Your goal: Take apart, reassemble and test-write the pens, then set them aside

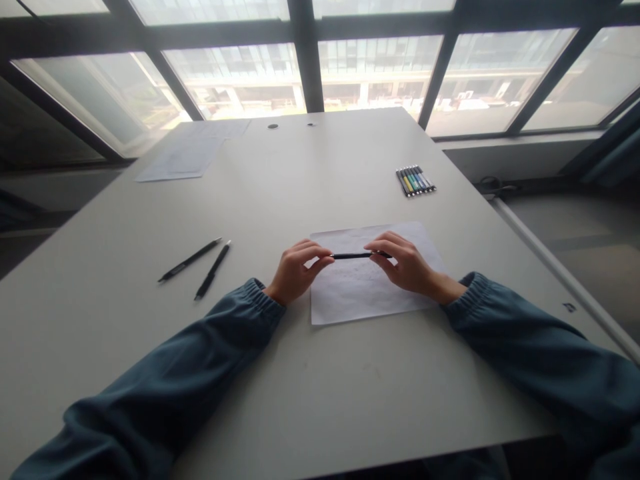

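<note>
A black pen (351,256) is held level between my two hands, above a sheet of white paper (345,303). My left hand (300,267) pinches its left end between thumb and fingers. At the other end, my right hand (403,262) grips the pen the same way, and its fingers hide part of that end. The paper lies flat on the table under the hands, its surface faintly marked. To the left of my left hand, two more pens lie at a slant on the table: one black pen (190,260) and a second black pen (213,270) nearer to me.
The white table (280,193) reaches to the windows. A row of several coloured pens (416,181) lies side by side at the right, beyond the paper. More sheets of paper (183,157) lie at the far left. A small dark mark (569,307) sits near the right edge.
</note>
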A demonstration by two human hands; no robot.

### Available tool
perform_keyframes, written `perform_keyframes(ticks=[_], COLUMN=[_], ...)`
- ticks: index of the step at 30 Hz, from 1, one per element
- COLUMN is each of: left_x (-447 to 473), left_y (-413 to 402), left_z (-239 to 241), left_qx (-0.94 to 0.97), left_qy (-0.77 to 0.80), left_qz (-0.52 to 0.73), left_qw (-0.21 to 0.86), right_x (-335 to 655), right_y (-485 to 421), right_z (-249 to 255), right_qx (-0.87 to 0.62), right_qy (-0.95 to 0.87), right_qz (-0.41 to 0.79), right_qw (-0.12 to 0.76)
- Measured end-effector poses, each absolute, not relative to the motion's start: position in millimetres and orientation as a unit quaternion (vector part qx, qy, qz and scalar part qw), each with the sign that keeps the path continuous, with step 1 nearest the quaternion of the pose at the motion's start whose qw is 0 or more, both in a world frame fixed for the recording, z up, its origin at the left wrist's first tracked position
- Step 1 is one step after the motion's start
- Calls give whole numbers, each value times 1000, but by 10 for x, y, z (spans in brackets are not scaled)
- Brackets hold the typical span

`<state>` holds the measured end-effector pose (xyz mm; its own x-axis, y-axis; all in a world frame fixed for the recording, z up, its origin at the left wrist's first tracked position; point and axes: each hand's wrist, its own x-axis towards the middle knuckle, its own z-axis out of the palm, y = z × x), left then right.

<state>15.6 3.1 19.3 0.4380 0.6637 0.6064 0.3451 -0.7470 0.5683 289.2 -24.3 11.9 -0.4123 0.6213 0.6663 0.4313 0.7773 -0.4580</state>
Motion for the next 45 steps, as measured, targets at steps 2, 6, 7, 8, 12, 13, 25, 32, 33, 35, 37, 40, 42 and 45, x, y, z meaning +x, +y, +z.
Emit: perform_keyframes(ticks=[2, 6, 7, 8, 12, 13, 25, 32, 33, 35, 37, 40, 42, 45], left_x=[155, 157, 158, 159, 161, 160, 156, 101, 95, 88, 86, 83, 81, 78], left_y=[35, 39, 39, 39, 36, 35, 25, 89, 91, 92, 94, 107, 118, 127], left_z=[192, 189, 187, 185, 178, 176, 197, 109, 105, 105, 104, 87, 70, 55], left_qx=[827, 828, 828, 828, 823, 822, 801, 853, 854, 853, 850, 849, 851, 852], left_qy=[302, 298, 298, 299, 318, 324, 408, 406, 407, 409, 410, 411, 411, 408], left_qz=[441, 448, 448, 448, 439, 435, 395, 307, 303, 306, 312, 309, 303, 297], left_qw=[174, 158, 158, 158, 168, 172, 189, 117, 112, 109, 112, 120, 126, 136], right_x=[2889, 2886, 2886, 2887, 2878, 2872, 2977, 3035, 3039, 3045, 3048, 3050, 3050, 3047], right_y=[-241, -227, -225, -224, -241, -246, -21, 37, 33, 20, 6, -12, -21, -32], right_z=[126, 133, 130, 125, 110, 113, 153, 178, 189, 207, 217, 225, 232, 247], right_qx=[-315, -319, -323, -328, -369, -387, -384, -325, -319, -310, -306, -303, -300, -292], right_qy=[-833, -832, -831, -830, -804, -786, -395, -299, -291, -290, -295, -293, -293, -288], right_qz=[109, 112, 112, 114, 155, 174, 521, 639, 650, 663, 668, 672, 672, 678], right_qw=[441, 439, 439, 437, 439, 448, 652, 630, 625, 617, 610, 608, 610, 609])
